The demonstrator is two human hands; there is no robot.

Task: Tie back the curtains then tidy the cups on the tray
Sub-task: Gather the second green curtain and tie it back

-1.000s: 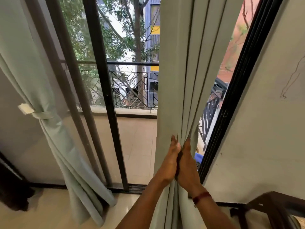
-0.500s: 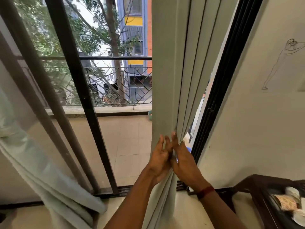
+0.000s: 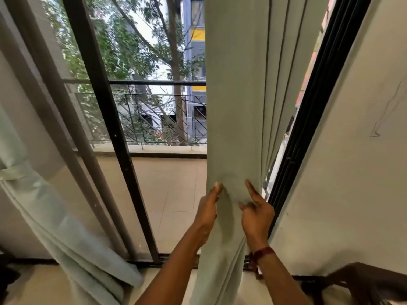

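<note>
— Where is the right curtain (image 3: 233,106)?
— It hangs in pleats beside the window frame (image 3: 308,128), between both hands.
— How do the hands lie?
— The left hand (image 3: 208,208) is spread, fingers straight along the curtain's edge. The right hand (image 3: 256,213) touches it with the index finger out; whether it pinches, I cannot tell.

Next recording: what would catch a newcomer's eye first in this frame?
The tall pale green pleated curtain hangs at centre right, with the left hand at its left edge and the right hand on its right side. At far left a second pale green curtain is already gathered by a matching fabric band. Between them, a black metal door frame stands before a balcony railing.
</note>
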